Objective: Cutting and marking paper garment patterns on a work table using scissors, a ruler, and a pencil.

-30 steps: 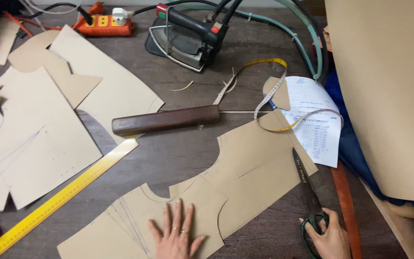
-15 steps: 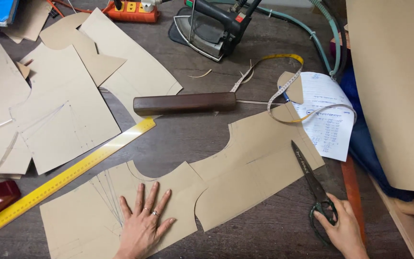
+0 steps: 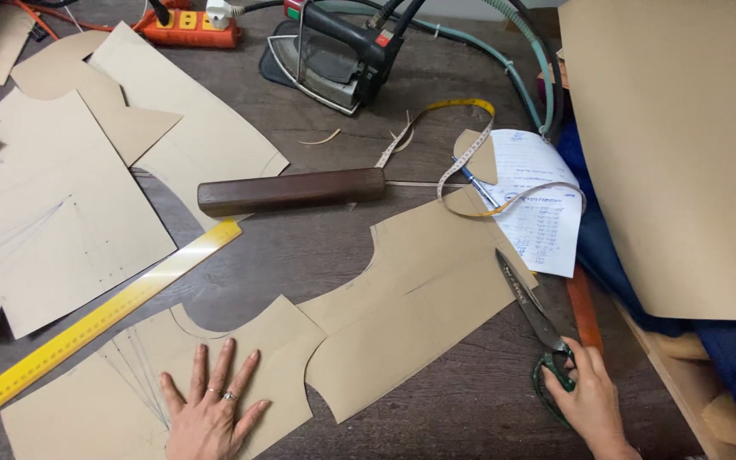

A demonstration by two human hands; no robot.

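My left hand [image 3: 210, 407] lies flat, fingers spread, on a brown paper pattern piece [image 3: 112, 383] with pencil lines at the near edge of the dark wooden table. Beside it to the right lies a second brown pattern piece [image 3: 419, 298], with a thin gap between the two. My right hand [image 3: 589, 396] rests on the green handles of long scissors [image 3: 531, 308]. The shut blades lie on the right edge of the second piece and point away from me.
A yellow ruler [image 3: 95, 319] lies diagonally at left. A dark wooden block [image 3: 291, 191], an iron [image 3: 334, 55], a measuring tape [image 3: 462, 158], a printed sheet [image 3: 538, 200] and more pattern pieces [image 3: 53, 213] lie further back. A big brown paper sheet [image 3: 683, 145] hangs at right.
My left hand has slid the near pattern piece to the left, opening a gap beside the second piece. The right hand has stayed on the scissors' handles.
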